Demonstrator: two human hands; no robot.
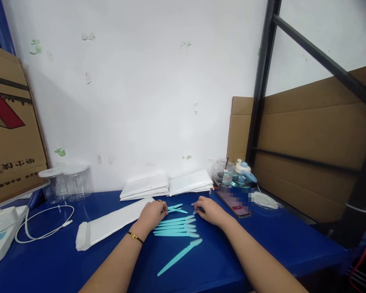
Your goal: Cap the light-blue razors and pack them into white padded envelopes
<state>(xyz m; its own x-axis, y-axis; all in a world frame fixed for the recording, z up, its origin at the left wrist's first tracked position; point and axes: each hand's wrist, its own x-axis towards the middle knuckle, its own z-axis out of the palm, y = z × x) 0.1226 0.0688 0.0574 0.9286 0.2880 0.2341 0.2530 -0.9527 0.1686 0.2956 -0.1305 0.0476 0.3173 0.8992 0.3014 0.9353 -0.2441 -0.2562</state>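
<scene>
The right hand [211, 211] has its fingertips drawn together on the pale capped end of a razor [195, 211], the rest of it hidden under the palm. The left hand [154, 214] is curled, with its tips against the handle ends of a crossed pair [177, 209] of teal razors; whether it pinches them or only rests on them I cannot tell. Just nearer the front edge, between the wrists, a row [177, 227] of more razors lies side by side, and a lone one [180, 255] lies slantwise close to the front edge of the table [262, 240]. These look light, thin and stiff, likely slick plastic. The flat handle seems the safer place to hold, away from the capped blade end. A long white pouch [110, 226] lies left of the left hand, its contents not visible. Two stacks of flat pouches [167, 185] sit at the back edge. Two clear lidded jars [65, 183] toward the back left corner look empty. Toward the back right stand a glass [223, 173] and a bottle [243, 174], with a phone [233, 203] just in front of them.
</scene>
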